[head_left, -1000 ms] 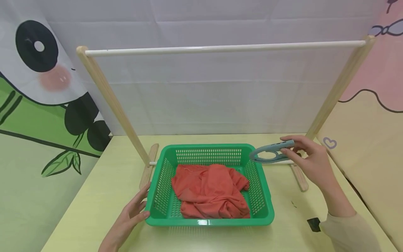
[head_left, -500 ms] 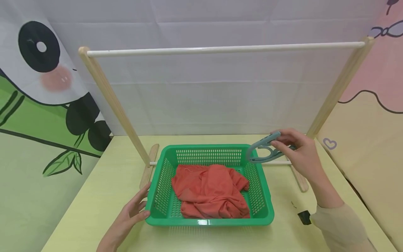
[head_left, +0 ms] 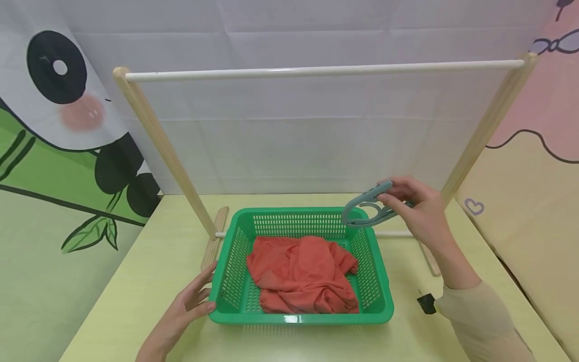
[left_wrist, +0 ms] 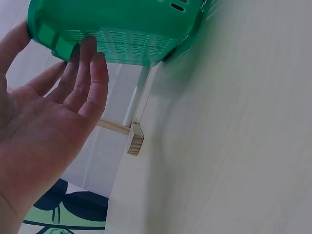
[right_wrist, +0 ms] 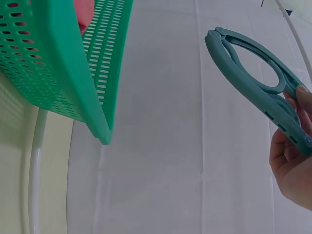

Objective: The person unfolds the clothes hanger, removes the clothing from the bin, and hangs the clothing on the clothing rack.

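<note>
Head view: the right hand (head_left: 420,203) pinches a curved teal plastic clip (head_left: 377,191) above the back right corner of a green perforated basket (head_left: 300,319) holding crumpled red cloth (head_left: 307,276). The left hand (head_left: 183,311) touches the basket's left side, fingers loosely extended, gripping nothing. Behind, 2 wooden posts (head_left: 165,151) carry a smooth white rail (head_left: 323,72). Left wrist view: slightly bent fingers lie beside the slotted wall. Right wrist view: the clip encloses an oval opening, well apart from the basket.
</note>
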The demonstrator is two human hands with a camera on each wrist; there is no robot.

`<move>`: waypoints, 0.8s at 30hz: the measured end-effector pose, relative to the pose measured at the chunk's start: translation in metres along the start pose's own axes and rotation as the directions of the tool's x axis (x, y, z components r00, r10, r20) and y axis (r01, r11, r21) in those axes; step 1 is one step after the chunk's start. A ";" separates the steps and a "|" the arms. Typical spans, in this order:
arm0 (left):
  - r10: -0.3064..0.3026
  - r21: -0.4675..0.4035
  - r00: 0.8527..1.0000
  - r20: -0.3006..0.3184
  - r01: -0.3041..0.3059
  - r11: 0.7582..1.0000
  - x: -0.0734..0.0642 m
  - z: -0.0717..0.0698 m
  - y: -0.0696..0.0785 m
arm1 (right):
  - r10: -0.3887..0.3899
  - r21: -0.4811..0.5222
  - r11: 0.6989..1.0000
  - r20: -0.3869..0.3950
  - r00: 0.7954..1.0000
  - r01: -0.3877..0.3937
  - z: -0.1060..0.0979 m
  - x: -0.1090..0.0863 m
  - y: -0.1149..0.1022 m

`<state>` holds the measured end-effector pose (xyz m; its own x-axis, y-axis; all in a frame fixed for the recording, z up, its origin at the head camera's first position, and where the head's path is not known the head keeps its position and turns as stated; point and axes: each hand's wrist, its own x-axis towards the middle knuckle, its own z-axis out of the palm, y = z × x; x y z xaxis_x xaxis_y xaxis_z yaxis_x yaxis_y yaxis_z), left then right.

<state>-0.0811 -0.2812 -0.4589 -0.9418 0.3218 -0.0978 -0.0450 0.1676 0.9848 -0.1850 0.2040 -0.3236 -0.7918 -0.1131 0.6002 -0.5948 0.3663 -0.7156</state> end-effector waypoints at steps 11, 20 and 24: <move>0.007 0.174 1.000 0.007 -0.008 0.985 0.002 -0.006 0.015 | -0.019 0.089 0.996 0.011 1.000 0.018 0.008 0.012 -0.006; -0.055 0.396 0.998 -0.012 0.056 0.917 0.009 -0.019 0.048 | -0.036 0.103 0.994 0.013 0.999 0.034 0.011 0.014 -0.010; 0.064 0.508 0.997 -0.035 -0.037 0.860 0.023 -0.018 0.081 | -0.037 0.106 0.994 0.015 0.999 0.035 0.012 0.016 -0.011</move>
<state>-0.1121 -0.2775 -0.3783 -0.9537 0.2994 -0.0299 0.1658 0.6058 0.7781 -0.1928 0.1870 -0.3108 -0.7714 -0.1407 0.6206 -0.6335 0.2622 -0.7280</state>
